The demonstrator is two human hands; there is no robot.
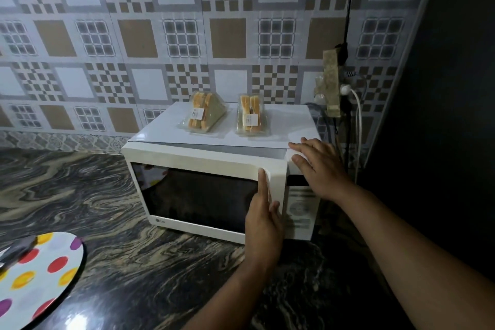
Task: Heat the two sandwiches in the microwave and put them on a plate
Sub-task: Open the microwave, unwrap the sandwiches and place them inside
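A white microwave (211,156) stands on the dark marbled counter against the tiled wall. On its top lie two packaged sandwiches, side by side in clear wedge boxes: the left sandwich (205,114) and the right sandwich (250,116). My left hand (263,220) grips the right edge of the microwave door, thumb up along the front and fingers curled round the edge. The door looks slightly ajar. My right hand (318,169) rests flat on the microwave's top right corner, above the control panel, with fingers straight. A round polka-dot plate (40,276) sits at the bottom left.
A blurred dark object (18,249) lies on the plate's left part. Behind the microwave on the right, cables and a plug (345,88) hang on the wall. A tall dark surface (442,88) closes off the right side. The counter (93,195) stretches left of the microwave.
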